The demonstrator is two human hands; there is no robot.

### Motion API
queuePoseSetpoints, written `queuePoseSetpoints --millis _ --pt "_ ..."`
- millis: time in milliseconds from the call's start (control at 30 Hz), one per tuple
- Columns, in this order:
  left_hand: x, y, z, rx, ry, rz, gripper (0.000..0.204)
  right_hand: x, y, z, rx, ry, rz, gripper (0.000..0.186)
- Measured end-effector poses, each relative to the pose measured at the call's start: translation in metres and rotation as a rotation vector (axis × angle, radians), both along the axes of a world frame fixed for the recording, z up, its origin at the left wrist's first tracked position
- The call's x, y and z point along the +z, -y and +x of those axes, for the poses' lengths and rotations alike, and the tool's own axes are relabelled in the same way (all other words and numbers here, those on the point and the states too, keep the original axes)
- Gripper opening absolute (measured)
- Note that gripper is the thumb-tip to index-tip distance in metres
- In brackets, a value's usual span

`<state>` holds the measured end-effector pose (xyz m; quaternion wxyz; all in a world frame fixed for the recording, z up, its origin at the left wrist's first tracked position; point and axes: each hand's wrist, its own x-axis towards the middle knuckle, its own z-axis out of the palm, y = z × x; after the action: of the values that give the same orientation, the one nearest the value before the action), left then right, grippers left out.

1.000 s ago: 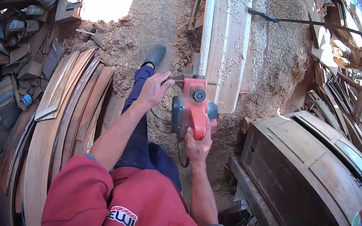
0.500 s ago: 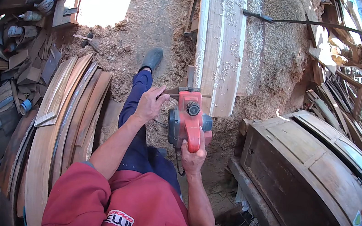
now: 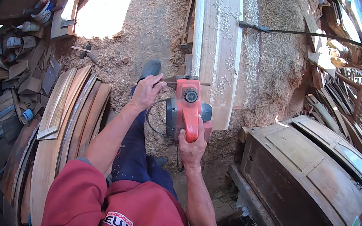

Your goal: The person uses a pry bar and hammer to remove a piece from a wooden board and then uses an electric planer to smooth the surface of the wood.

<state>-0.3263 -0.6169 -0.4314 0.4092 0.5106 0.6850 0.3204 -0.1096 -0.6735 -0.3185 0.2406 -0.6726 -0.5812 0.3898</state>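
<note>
- Red-and-dark-grey electric hand planer (image 3: 189, 113) sits at the near left end of the broad pale wooden plank (image 3: 223, 73), covering its near corner from this view; whether its sole touches the wood cannot be told.
- Right hand (image 3: 192, 148): fingers and thumb wrapped around the planer's red rear handle, at the near end of the tool.
- Left hand (image 3: 147, 90): fingers curled in, apparently gripping the left part of the thin dark rod (image 3: 171, 82) that crosses the planer's front end.
- Planing at the plank's left edge looks like the step in hand; pale curled wood shavings (image 3: 227, 20) lie along the plank, with more on the floor to its right.
- As a judgement, the next move calls for a level sole, firm pressure from both hands and the black power cord (image 3: 149, 117), hanging left of the tool, held clear of the blade.
- Maroon sweatshirt (image 3: 145, 205) carries the clearest lettering: a white patch (image 3: 118, 224) with bold dark letters and smaller characters on a red band, upside down from this view.
- White-and-blue plastic container (image 3: 44, 14), far left, bears a label too small to make out.
- Green-and-white sticker (image 3: 356, 223) on the brown wooden cabinet-like piece (image 3: 294, 145), near right, is likewise unreadable.
- No clear wording shows on the planer.
</note>
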Motion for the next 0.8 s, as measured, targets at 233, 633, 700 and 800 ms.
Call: queuePoseSetpoints --millis 233,633,700,800 --pt "-0.006 -0.05 -0.025 -0.023 -0.025 0.075 0.046 -0.008 -0.046 -0.023 0.035 0.035 0.105 0.07" --pt "-0.024 -0.14 -0.071 0.017 -0.007 0.087 0.049 -0.005 -0.141 -0.075 -0.02 -0.053 -0.048 0.067" --pt "-0.024 -0.165 -0.077 0.018 0.029 0.055 0.05 -0.01 -0.163 -0.079 0.006 -0.005 0.011 0.065" --pt "-0.025 -0.198 -0.093 0.019 0.053 0.006 0.053 -0.014 -0.193 -0.096 0.032 0.047 0.069 0.064"
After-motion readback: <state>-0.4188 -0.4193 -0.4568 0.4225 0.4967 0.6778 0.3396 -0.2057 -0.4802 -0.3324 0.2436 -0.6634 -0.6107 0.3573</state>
